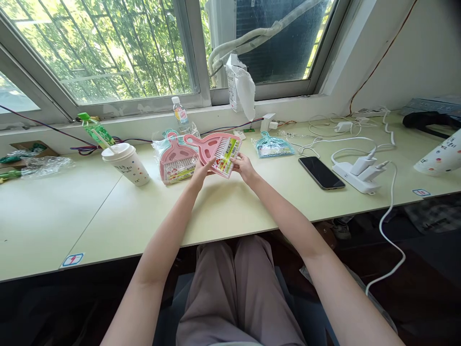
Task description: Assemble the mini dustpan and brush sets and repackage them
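A pink mini dustpan-and-brush set (215, 150) with a colourful label is held up over the desk between both hands. My left hand (202, 174) grips its lower left edge with curled fingers. At the lower right corner, by the label, my right hand (243, 167) pinches it. Just to the left, a second pink set (175, 162) lies in clear plastic wrap on the desk. A teal set (272, 146) in wrap lies to the right.
A white lidded paper cup (127, 164) stands at the left, a green bottle (96, 131) and a small water bottle (180, 115) near the window sill. A black phone (321, 172), a white power strip (357, 176) with chargers and loose cables lie at the right. The pale green desk (230, 211) runs under the window.
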Demonstrator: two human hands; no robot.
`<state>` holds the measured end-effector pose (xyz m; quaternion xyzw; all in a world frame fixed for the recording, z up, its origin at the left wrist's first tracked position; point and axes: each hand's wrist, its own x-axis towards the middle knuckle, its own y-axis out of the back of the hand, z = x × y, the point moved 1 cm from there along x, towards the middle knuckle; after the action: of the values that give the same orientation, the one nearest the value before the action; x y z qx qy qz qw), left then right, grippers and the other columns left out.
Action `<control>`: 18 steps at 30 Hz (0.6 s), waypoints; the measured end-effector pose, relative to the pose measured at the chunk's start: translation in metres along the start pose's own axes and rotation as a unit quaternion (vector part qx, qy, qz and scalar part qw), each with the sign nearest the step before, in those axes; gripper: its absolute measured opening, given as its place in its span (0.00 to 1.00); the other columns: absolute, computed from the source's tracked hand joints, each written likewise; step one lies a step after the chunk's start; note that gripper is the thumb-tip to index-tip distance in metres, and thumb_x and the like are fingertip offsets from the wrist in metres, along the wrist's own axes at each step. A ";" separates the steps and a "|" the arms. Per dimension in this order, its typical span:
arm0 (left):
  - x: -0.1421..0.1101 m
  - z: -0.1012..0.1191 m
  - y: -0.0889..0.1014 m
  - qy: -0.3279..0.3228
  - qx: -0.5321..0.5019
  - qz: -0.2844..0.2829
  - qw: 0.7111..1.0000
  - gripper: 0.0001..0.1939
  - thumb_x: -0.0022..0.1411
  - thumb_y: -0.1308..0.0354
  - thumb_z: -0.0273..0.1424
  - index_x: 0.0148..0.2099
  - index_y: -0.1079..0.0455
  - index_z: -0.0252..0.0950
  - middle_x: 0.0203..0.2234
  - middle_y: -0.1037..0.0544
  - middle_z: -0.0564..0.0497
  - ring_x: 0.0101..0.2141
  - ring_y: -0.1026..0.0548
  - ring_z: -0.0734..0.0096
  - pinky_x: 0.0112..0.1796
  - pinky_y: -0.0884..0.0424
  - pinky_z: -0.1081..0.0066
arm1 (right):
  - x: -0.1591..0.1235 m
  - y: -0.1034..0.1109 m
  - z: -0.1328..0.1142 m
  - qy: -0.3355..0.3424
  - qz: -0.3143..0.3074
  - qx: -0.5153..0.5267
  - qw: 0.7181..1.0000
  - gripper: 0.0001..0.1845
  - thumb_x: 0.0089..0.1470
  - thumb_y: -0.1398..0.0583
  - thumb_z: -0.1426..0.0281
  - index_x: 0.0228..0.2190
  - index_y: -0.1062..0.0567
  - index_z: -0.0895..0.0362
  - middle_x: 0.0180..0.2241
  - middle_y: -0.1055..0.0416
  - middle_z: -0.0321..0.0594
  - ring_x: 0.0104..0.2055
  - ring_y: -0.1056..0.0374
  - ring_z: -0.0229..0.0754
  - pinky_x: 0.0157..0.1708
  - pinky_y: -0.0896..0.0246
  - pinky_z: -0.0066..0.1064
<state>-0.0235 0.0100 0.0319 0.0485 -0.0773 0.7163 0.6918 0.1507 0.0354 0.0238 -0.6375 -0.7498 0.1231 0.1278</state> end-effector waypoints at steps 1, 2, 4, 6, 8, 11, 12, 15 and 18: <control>0.001 0.001 0.004 -0.006 0.042 0.011 0.999 0.31 0.62 0.43 0.48 0.63 0.39 0.40 0.45 0.21 0.43 0.38 0.19 0.63 0.39 0.22 0.64 | 0.001 0.002 0.000 0.008 0.004 0.013 1.000 0.12 0.51 0.35 0.71 0.38 0.31 0.53 0.32 0.21 0.36 0.37 0.22 0.43 0.43 0.23 0.40; 0.002 0.002 0.008 -0.022 0.092 0.034 0.995 0.30 0.67 0.51 0.50 0.64 0.41 0.40 0.45 0.21 0.43 0.37 0.19 0.63 0.39 0.22 0.64 | 0.003 0.003 -0.001 0.015 0.009 0.026 1.000 0.13 0.51 0.35 0.71 0.38 0.31 0.54 0.31 0.21 0.36 0.36 0.22 0.43 0.42 0.23 0.39; 0.003 0.005 0.020 -0.086 0.218 0.114 0.965 0.29 0.71 0.60 0.50 0.66 0.45 0.40 0.45 0.21 0.43 0.38 0.19 0.63 0.42 0.23 0.62 | 0.005 0.007 -0.002 0.025 0.024 0.049 0.998 0.13 0.50 0.34 0.71 0.37 0.31 0.54 0.30 0.21 0.35 0.35 0.22 0.42 0.40 0.23 0.37; 0.004 0.009 0.032 -0.156 0.356 0.195 0.901 0.28 0.71 0.56 0.47 0.67 0.46 0.40 0.49 0.22 0.42 0.46 0.21 0.59 0.48 0.26 0.59 | 0.007 0.011 -0.003 0.032 0.039 0.063 0.997 0.13 0.50 0.34 0.72 0.37 0.30 0.54 0.31 0.22 0.35 0.34 0.23 0.41 0.40 0.24 0.36; 0.005 0.010 0.043 -0.179 0.456 0.239 0.838 0.27 0.69 0.52 0.43 0.66 0.43 0.39 0.56 0.26 0.40 0.56 0.28 0.53 0.53 0.30 0.57 | 0.009 0.014 -0.005 0.036 0.053 0.071 0.995 0.12 0.50 0.35 0.73 0.37 0.30 0.53 0.31 0.22 0.34 0.32 0.24 0.39 0.40 0.24 0.35; 0.009 0.005 0.054 -0.167 0.556 0.222 0.784 0.31 0.66 0.46 0.41 0.67 0.43 0.36 0.63 0.33 0.38 0.64 0.39 0.50 0.61 0.39 0.54 | 0.009 0.016 -0.006 0.033 0.065 0.077 0.994 0.11 0.51 0.37 0.75 0.37 0.30 0.54 0.31 0.22 0.33 0.31 0.24 0.37 0.38 0.24 0.33; 0.010 0.002 0.056 -0.160 0.579 0.200 0.774 0.34 0.64 0.44 0.40 0.69 0.45 0.35 0.64 0.35 0.37 0.65 0.40 0.50 0.63 0.42 0.54 | 0.008 0.016 -0.006 0.031 0.065 0.078 0.994 0.10 0.51 0.37 0.76 0.37 0.30 0.54 0.31 0.22 0.33 0.30 0.25 0.37 0.38 0.24 0.33; 0.012 -0.006 0.056 -0.154 0.627 0.143 0.750 0.36 0.62 0.41 0.37 0.69 0.44 0.36 0.65 0.36 0.39 0.65 0.39 0.49 0.65 0.49 0.51 | 0.008 0.016 -0.004 0.030 0.058 0.071 0.995 0.11 0.52 0.37 0.75 0.38 0.30 0.54 0.31 0.22 0.34 0.30 0.24 0.38 0.38 0.24 0.34; 0.013 -0.009 0.055 -0.167 0.651 0.127 0.730 0.24 0.64 0.47 0.31 0.62 0.31 0.40 0.61 0.29 0.43 0.60 0.33 0.50 0.65 0.49 0.49 | 0.007 0.015 -0.004 0.030 0.053 0.062 0.996 0.12 0.52 0.37 0.75 0.38 0.30 0.54 0.31 0.22 0.34 0.30 0.24 0.38 0.38 0.24 0.35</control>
<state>-0.0785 0.0229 0.0229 0.5955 0.2877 0.6527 0.3695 0.1648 0.0450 0.0221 -0.6703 -0.7020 0.1561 0.1829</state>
